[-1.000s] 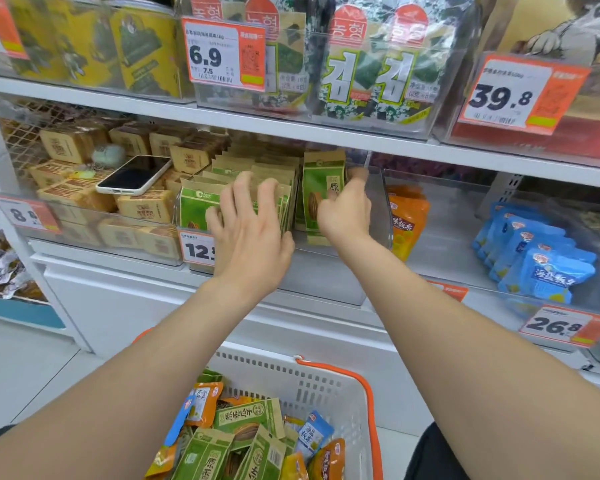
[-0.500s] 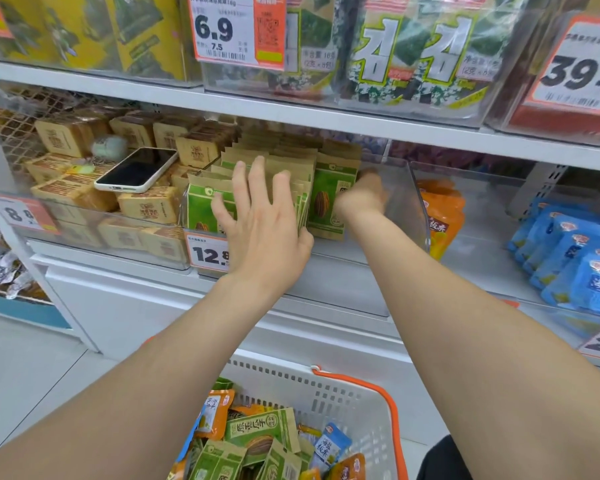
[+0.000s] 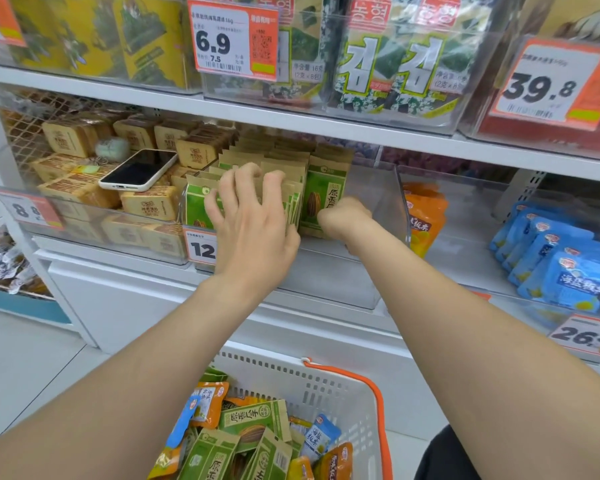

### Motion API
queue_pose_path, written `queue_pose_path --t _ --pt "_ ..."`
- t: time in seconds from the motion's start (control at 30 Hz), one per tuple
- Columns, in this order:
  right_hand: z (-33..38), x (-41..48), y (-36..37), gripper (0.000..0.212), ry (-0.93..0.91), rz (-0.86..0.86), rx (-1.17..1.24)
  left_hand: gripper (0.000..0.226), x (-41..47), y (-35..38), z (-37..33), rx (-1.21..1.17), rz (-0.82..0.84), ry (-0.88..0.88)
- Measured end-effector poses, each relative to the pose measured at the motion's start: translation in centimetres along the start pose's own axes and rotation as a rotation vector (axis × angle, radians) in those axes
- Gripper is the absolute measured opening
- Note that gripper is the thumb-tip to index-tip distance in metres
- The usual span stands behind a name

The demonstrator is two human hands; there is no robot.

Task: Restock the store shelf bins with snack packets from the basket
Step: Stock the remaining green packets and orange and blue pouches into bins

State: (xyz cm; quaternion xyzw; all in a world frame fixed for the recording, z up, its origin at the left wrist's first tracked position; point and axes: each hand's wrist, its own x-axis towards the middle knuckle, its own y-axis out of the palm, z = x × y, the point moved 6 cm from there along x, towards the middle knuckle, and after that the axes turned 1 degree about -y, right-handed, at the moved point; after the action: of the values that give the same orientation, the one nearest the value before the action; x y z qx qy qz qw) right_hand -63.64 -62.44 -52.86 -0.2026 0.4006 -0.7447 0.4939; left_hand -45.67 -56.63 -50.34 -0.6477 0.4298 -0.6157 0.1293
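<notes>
A clear shelf bin [image 3: 378, 206] holds a row of green seed packets [image 3: 291, 188] standing upright. My left hand [image 3: 253, 220] is against the front of that row, fingertips curled over the packets' tops. At the row's right end stands one green packet [image 3: 321, 199]. My right hand [image 3: 343, 218] is curled at its lower right edge, fingers hidden behind it. Below, the white basket [image 3: 326, 386] with orange handles holds several green [image 3: 253, 420], orange and blue packets.
A phone [image 3: 139, 169] lies on brown packets in the bin to the left. To the right are bins with orange packets [image 3: 425, 216] and blue packets [image 3: 561, 265]. The shelf above carries seaweed packs behind price tags. The green bin's right half holds no packets.
My right hand has slid from the packet's top down to its lower right edge. My left hand's fingers went from straight against the row to curled over its top.
</notes>
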Motion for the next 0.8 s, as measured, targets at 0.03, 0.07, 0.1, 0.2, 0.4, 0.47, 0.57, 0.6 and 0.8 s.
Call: queue_pose_path --t 0.03,0.07,0.1,0.2,0.4,0.47,0.57,0.6,0.8 --pt "0.2 -0.8 0.0 0.037 -0.057 -0.011 0.001 0.052 -0.4 -0.6 0.0 0.016 -0.037 0.033" --pt "0.5 -1.6 -0.1 0.033 -0.143 -0.049 -0.01 0.043 -0.8 -1.1 0.1 0.026 -0.057 0.06" --pt "1.0 -2.9 -0.3 0.031 -0.259 -0.11 -0.039 0.034 -1.3 -1.4 0.3 0.033 -0.052 0.082" --pt "2.8 -7.4 -0.7 0.027 -0.653 -0.263 -0.106 0.017 -3.1 -0.9 1.2 0.03 0.122 0.139" --pt "1.6 -13.7 3.8 0.015 -0.926 -0.01 -0.384 0.025 -9.9 2.8 3.7 0.137 0.844 0.157" --pt "-0.1 -14.7 7.0 0.011 -0.919 0.215 -0.532 0.033 -12.6 4.1 4.6 0.19 1.063 0.17" --pt "-3.0 -16.8 11.6 0.017 -0.923 0.505 -0.733 0.04 -16.0 5.4 5.4 0.214 1.272 0.19" --pt "-4.2 -17.5 13.1 0.019 -0.91 0.588 -0.808 0.04 -17.0 5.6 5.5 0.225 1.331 0.209" --pt "-9.6 -22.3 20.1 0.04 -0.984 0.875 -1.116 0.039 -21.3 6.7 5.9 0.285 1.518 0.277"
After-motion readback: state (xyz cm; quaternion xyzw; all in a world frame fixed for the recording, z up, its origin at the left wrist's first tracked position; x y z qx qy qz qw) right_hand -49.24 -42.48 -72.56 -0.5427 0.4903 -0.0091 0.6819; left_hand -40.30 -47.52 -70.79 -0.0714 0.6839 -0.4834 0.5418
